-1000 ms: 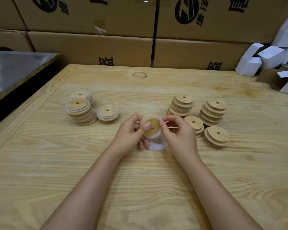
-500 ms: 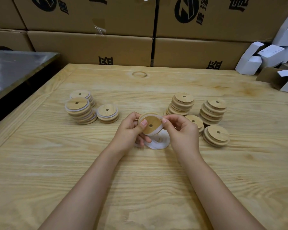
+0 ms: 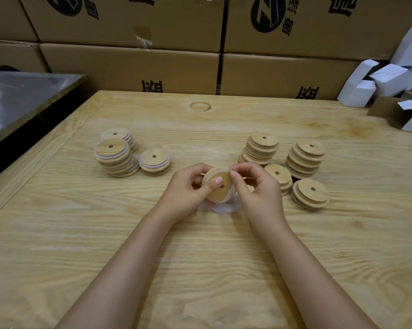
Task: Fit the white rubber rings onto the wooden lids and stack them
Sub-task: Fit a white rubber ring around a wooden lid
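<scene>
Forearms, bare, up from the near edge across the pale wooden table [image 3: 152, 269], meeting just past its middle. Left hand [image 3: 186, 188] curled round a wooden lid [image 3: 220, 187]: thumb flat on the round face just beside the centre hole, other fingers bent behind the disc. Lid held clear of the tabletop, tilted, face toward the camera. Right hand [image 3: 259, 191] pinching at the lid's upper right edge, thumb and forefinger closed on a white rubber ring [image 3: 225, 170], a thin pale band along the rim; remaining fingers loosely curled. Extent of the ring's seating not clear, much of the rim hidden behind fingers. Directly under the lid, flat on the wood, a small heap of loose white rings [image 3: 226, 207], partly hidden by both hands.

Farther back on the left, three stacks of ringed lids [image 3: 116, 157], white bands visible between the discs, the tallest in front leaning a little, a low one just beside it on the right. Farther back on the right, four stacks of bare lids [image 3: 305, 160], plain wood: two tall ones behind, two low ones in front, the nearer low one partly behind the right hand.

Beyond the far edge, a wall of brown cardboard cartons [image 3: 129, 65] printed with black marks. At far right, a jumble of small white boxes [image 3: 387, 77]. At far left, a dull metal surface [image 3: 22, 100] beside the table.
</scene>
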{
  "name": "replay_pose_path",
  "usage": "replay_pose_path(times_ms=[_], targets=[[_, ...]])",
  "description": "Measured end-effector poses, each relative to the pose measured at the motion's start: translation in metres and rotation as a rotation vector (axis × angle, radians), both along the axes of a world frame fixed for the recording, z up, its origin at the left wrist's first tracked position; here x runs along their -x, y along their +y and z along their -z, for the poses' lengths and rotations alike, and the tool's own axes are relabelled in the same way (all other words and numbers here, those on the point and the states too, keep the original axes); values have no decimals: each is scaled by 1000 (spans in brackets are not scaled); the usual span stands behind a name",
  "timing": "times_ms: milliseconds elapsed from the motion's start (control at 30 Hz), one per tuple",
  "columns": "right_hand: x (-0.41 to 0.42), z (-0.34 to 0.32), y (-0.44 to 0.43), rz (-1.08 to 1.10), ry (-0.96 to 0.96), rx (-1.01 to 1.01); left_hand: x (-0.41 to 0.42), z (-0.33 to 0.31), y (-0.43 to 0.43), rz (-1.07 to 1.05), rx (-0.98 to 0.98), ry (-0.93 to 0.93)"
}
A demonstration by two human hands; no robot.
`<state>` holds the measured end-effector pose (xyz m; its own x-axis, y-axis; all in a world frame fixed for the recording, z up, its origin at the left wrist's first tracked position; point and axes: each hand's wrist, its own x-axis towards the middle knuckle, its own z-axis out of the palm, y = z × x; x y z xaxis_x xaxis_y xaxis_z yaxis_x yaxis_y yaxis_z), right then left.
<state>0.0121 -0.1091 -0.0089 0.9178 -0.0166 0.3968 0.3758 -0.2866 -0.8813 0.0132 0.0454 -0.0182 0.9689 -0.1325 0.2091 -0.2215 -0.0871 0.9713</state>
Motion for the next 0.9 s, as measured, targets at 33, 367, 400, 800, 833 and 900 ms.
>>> replay_pose_path(times_ms=[33,367,400,800,833,900], targets=[[0,1,0,13,-19,38,-1,1,-1,-15,-12,-2],[-1,2,2,65,23,-77,-1,1,-2,-51,-31,5],[-1,1,2,61,39,-104,-1,0,-2,-47,-30,-1],[-4,-4,-5,-10,121,-202,-2,-1,0,9,107,63],[-4,-4,-6,-18,116,-191,-2,-2,0,17,118,71],[-4,-4,-7,-23,98,-161,-3,-3,3,34,118,73]])
